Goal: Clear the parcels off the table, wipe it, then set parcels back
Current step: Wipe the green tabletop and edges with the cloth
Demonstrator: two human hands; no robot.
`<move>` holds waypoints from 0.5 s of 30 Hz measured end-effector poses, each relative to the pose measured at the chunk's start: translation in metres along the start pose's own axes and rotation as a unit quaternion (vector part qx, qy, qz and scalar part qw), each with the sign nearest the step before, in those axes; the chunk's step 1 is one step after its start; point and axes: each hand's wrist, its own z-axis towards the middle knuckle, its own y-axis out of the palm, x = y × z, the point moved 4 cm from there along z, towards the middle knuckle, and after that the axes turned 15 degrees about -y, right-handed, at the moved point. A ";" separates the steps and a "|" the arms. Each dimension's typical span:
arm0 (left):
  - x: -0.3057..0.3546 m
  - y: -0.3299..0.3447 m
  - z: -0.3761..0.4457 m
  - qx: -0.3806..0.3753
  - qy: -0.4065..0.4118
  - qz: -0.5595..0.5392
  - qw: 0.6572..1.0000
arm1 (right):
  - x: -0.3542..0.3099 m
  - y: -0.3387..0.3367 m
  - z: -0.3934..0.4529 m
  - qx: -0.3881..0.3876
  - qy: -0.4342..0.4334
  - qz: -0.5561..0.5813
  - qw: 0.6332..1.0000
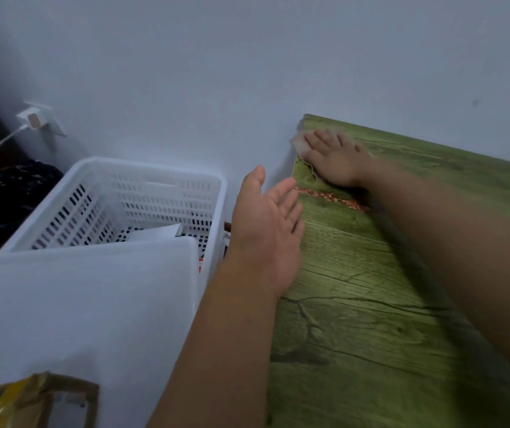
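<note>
the green wood-grain table [371, 319] fills the lower right of the frame, its far left corner meeting the pale wall [247, 57]. at that corner, right of centre, the right hand [334, 156] lies flat with straight spread fingers, pressing a thin pale wiping cloth [299, 140] onto the tabletop; the cloth's edges show beyond the fingertips and along the left side of the hand. just below that hand, a streak of small red and orange crumbs [330, 196] lies on the table. the left hand [266, 223] sits at the centre of the frame, at the table's left edge, palm turned toward the crumbs, fingers straight and together, holding nothing. the two hands are apart, with the crumbs between them.

left of the table stands a white perforated plastic basket [108, 196] with a white parcel [155, 233] lying inside it. in front of it, in the lower left, is a smooth white plastic bin [77, 304], and a yellow-brown taped parcel [16, 403] shows at the bottom left corner. in the upper left a white charger [33, 118] is plugged into a wall socket, above a black bag [9, 186]
</note>
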 end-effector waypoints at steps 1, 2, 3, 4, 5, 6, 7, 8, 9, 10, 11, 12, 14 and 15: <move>0.000 -0.002 0.002 0.017 -0.002 -0.016 1.000 | 0.001 0.003 -0.009 -0.003 -0.011 -0.001 1.000; 0.000 -0.003 0.003 0.029 -0.004 -0.029 0.999 | 0.005 0.004 -0.015 -0.005 -0.017 -0.003 1.000; 0.001 -0.004 0.003 0.037 -0.003 -0.037 0.999 | 0.011 0.003 -0.016 -0.007 -0.016 -0.002 1.000; 0.002 -0.003 0.002 0.043 -0.003 -0.037 0.998 | 0.018 0.001 -0.014 -0.011 -0.009 0.004 1.000; 0.001 -0.003 0.001 0.048 -0.004 -0.034 0.998 | 0.024 -0.003 -0.011 -0.013 0.006 0.012 1.000; 0.000 -0.002 0.000 0.049 -0.006 -0.030 0.998 | 0.029 -0.006 -0.004 -0.010 0.023 0.016 1.000; 0.000 -0.001 -0.001 0.048 -0.009 -0.026 0.998 | 0.031 -0.009 0.003 -0.005 0.038 0.015 0.999; -0.001 0.000 -0.002 0.044 -0.011 -0.024 0.999 | 0.030 -0.011 0.011 0.000 0.050 0.018 0.999; -0.002 0.000 -0.002 0.040 -0.014 -0.024 0.999 | 0.028 -0.012 0.019 0.005 0.057 0.024 0.998; -0.002 0.000 -0.002 0.038 -0.016 -0.023 0.999 | 0.023 -0.013 0.026 0.009 0.058 0.030 0.998; -0.002 0.000 -0.002 0.039 -0.016 -0.019 0.999 | 0.018 -0.013 0.031 0.009 0.055 0.033 0.998; -0.002 0.000 -0.001 0.041 -0.016 -0.013 0.999 | 0.013 -0.013 0.033 0.008 0.048 0.032 0.998; -0.003 0.001 0.000 0.047 -0.018 -0.001 0.999 | 0.004 -0.011 0.029 0.001 0.020 0.020 1.000; -0.004 0.002 0.000 0.047 -0.021 0.006 0.999 | 0.000 -0.009 0.021 -0.004 0.001 0.011 1.000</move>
